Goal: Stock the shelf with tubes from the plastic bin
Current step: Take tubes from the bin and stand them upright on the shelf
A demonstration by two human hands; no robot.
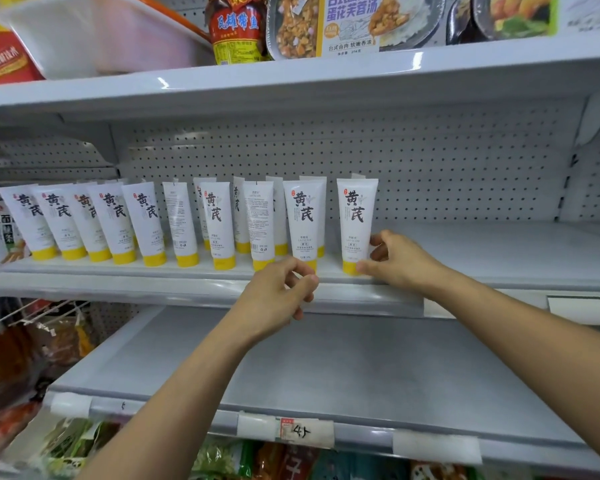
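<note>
Several white tubes with yellow caps (146, 220) stand cap-down in a row on the middle shelf (187, 282). My right hand (399, 259) holds the rightmost tube (356, 216) low down, thumb at its yellow cap and fingers on its right side. That tube stands upright on the shelf. In front of the shelf edge, just below the neighbouring tube (303, 216), my left hand (279, 292) has its fingers loosely curled and holds nothing. A white plastic bin (94, 39) sits tilted on the top shelf at the left.
To the right of the last tube the middle shelf (482, 251) is bare. The grey shelf below (343, 368) has nothing on it. Jars and meal boxes (347, 22) line the top shelf. Packaged goods hang and lie at the left and bottom.
</note>
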